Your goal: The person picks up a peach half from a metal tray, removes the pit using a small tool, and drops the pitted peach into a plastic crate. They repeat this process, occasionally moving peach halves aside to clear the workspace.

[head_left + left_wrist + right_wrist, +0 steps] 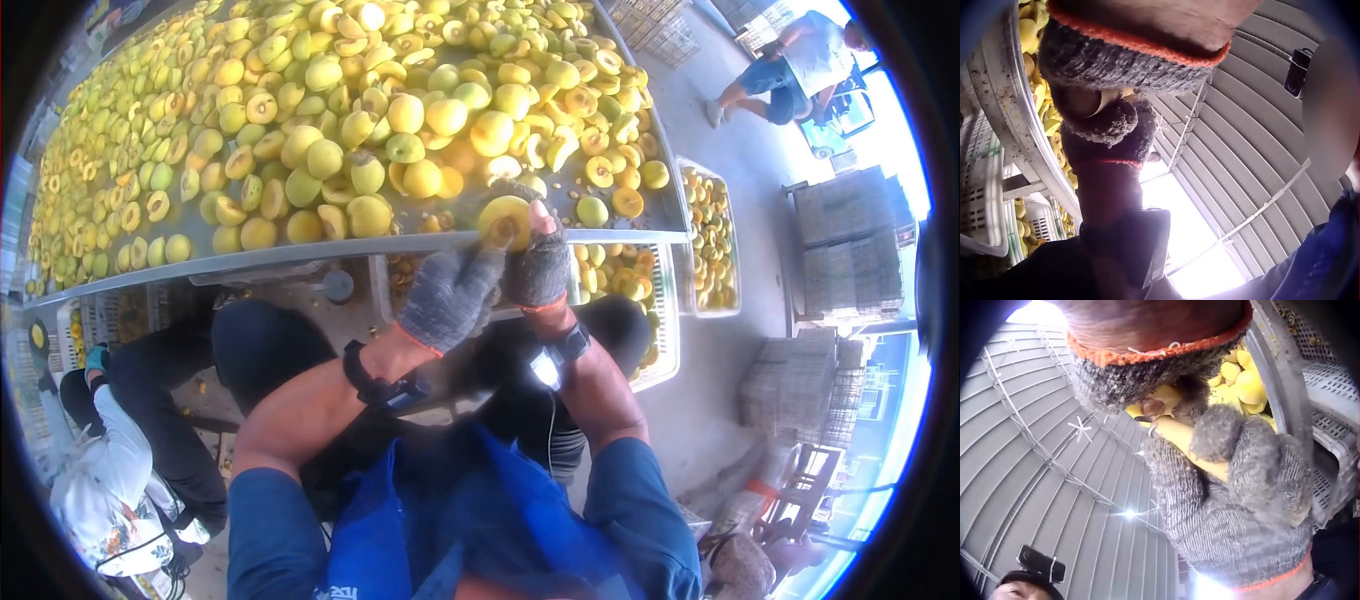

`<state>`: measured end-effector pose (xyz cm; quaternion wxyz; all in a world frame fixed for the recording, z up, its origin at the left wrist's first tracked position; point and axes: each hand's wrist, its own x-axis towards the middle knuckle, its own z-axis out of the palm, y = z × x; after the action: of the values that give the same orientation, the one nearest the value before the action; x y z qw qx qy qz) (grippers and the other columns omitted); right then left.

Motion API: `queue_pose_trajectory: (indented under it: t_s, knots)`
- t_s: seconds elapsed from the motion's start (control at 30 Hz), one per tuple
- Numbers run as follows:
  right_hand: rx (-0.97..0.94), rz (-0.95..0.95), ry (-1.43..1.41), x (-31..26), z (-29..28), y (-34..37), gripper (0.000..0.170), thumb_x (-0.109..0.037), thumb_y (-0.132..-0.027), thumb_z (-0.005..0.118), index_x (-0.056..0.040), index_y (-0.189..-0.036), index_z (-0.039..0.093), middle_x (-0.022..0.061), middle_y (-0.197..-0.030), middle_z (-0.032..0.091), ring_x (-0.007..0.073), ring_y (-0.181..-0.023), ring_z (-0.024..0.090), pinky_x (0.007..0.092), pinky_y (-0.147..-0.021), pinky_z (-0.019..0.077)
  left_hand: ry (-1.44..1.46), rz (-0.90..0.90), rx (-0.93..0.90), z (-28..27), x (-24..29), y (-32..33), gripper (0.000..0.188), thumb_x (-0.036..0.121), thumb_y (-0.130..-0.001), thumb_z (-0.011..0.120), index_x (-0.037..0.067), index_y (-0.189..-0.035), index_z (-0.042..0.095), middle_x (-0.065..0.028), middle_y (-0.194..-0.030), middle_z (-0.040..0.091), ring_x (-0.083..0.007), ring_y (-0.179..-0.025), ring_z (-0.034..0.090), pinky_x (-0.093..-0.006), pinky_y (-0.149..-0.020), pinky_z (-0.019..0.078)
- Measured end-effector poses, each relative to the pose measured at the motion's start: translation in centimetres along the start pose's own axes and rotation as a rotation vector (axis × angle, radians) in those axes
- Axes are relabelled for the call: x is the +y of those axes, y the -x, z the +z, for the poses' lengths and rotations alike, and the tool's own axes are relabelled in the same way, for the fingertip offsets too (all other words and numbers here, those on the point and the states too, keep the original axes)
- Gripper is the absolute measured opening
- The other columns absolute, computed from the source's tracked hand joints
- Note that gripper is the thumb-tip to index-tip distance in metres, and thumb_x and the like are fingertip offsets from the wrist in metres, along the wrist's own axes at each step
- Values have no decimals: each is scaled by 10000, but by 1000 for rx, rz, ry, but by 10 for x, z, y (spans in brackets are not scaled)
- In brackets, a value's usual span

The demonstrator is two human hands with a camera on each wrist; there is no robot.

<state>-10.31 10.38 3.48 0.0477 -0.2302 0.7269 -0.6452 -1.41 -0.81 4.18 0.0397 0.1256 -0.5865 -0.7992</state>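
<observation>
A yellow fruit [503, 222] with a brown middle is pinched by the gloved right hand [538, 262] at the table's front edge. Close beside it, the gloved left hand [450, 295] has its fingers curled. From the right wrist view, the left hand [1235, 494] grips a yellow-handled tool [1179, 436], whose thin dark tip meets the fruit [1169, 397] near its brown pit. The right hand [1141, 378] lies above, its fingertips partly hidden. In the left wrist view both gloves overlap, left hand [1129, 62] above right hand [1110, 137], and the tool cannot be made out.
Many whole and halved yellow fruits [290, 150] cover the metal-edged table [350, 247]. Below its edge and to the right stand crates of fruit halves [712, 240]. A person [790, 70] walks at upper right; another [110, 460] sits at left. Stacked crates [850, 240] stand farther right.
</observation>
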Motion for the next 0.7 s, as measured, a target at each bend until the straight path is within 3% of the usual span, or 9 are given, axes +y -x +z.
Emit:
queue_pose_trajectory:
  t_s: [0.13, 0.3, 0.43, 0.5, 0.6, 0.7]
  knots:
    - [57, -107, 42, 17, -2, -1, 448, -389, -1024, 460, -9, -1194, 628, 86, -1083, 664, 185, -1009, 617, 339, -900, 495, -74, 47, 36, 6, -8, -2, 192, 212, -1036, 583, 53, -956, 653, 6, -615, 569, -82, -450, 498, -253, -381, 371]
    - [59, 121, -471, 22, -2, -3, 434, -361, -1036, 440, -1, -1190, 627, 93, -1088, 658, 194, -997, 613, 354, -905, 495, 44, 27, 45, 13, -12, 2, 196, 212, -1031, 590, 33, -1007, 667, 2, -694, 591, -84, -482, 518, -251, -390, 387]
    - [84, 109, -472, 26, -3, -3, 401, -315, -1044, 425, 5, -1178, 627, 96, -1077, 654, 201, -975, 617, 357, -901, 496, 147, 48, 40, 16, -16, 0, 210, 215, -1030, 589, 21, -1023, 669, -2, -748, 597, -84, -507, 524, -249, -397, 394]
    - [110, 137, -573, 22, 0, -3, 393, -299, -1048, 415, 8, -1164, 631, 98, -1072, 652, 204, -964, 617, 356, -892, 499, 31, 127, 7, 11, -23, -4, 212, 218, -1030, 588, 23, -1013, 670, -4, -761, 600, -84, -505, 521, -247, -404, 397]
    - [133, 32, -354, 24, 1, -3, 378, -279, -1043, 423, 17, -1136, 639, 104, -1064, 650, 203, -956, 613, 354, -870, 505, -44, 228, 11, 12, -25, -7, 218, 225, -1032, 584, 25, -1015, 668, -5, -756, 597, -88, -485, 514, -250, -403, 397]
    - [144, -22, -224, 21, 1, -3, 352, -247, -1037, 433, 25, -1118, 640, 110, -1050, 647, 204, -945, 611, 354, -851, 507, 55, 74, 30, 16, -11, -4, 216, 226, -1036, 575, 31, -1007, 664, 3, -714, 582, -90, -460, 506, -254, -392, 392]
